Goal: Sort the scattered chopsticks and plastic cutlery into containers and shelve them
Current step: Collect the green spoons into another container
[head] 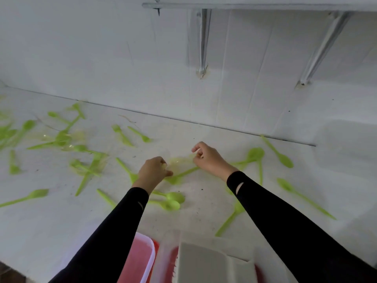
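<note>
The counter [51,221] runs across before me, with the wall [102,58] behind it and a shelf [244,6] on brackets [204,37] above to the right. On it spoons [61,137] lie scattered: most bunched far left, two just right of my left wrist, more right of my right hand [210,159]. My left hand [154,170] is near it, mid-counter. Nearest me, between my forearms, two containers [151,254] stand side by side.
</note>
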A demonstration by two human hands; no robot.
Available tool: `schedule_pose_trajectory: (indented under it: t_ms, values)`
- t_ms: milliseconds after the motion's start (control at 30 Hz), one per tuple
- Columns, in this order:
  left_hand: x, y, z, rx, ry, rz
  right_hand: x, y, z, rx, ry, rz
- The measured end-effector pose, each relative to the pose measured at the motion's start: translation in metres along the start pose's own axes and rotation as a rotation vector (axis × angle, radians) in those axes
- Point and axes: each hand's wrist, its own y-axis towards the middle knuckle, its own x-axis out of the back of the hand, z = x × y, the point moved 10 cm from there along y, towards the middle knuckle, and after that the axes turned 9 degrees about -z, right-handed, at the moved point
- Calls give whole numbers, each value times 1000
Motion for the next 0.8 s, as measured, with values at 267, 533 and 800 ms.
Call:
schedule_pose_trajectory:
  t_ms: [267,533,800]
  values:
    - [32,1,0,-136,-24,-223,-65,22,14,272,-546,70]
    - [52,-1,-32,-116,-461,-166,-70,15,8,320,-606,77]
    - [37,-17,-99,-62,-717,-99,52,-18,21,36,94,-231]
